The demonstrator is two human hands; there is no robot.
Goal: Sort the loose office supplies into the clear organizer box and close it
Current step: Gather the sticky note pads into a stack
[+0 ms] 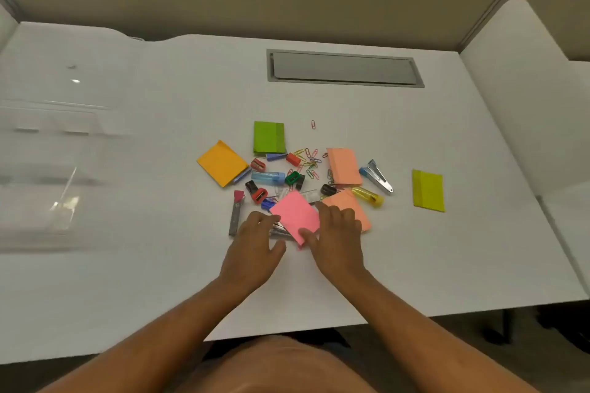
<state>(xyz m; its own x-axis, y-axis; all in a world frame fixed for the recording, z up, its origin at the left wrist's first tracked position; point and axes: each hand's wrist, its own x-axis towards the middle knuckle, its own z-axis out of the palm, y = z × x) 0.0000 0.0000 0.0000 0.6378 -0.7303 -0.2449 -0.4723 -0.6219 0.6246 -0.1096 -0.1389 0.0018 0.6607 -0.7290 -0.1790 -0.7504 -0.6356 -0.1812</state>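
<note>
2 hands at a pink sticky-note pad (295, 214) on the white surface (447, 112).
The right hand (339, 238) pinches the pad; the left hand (255, 241), fingers relaxed, touches its edge. 6 pads lie loose; the clear organizer box (48, 175) sits well left.

1. Both hands down on the pink sticky pad (295, 214): left hand (255, 242) at its left edge, right hand (340, 238) gripping its near corner.
2. Scattered around on the white desk (447, 124): paper clips (308, 159), sharpeners, more pads.
3. Far left, blurred: the clear organizer box (48, 175).
</note>
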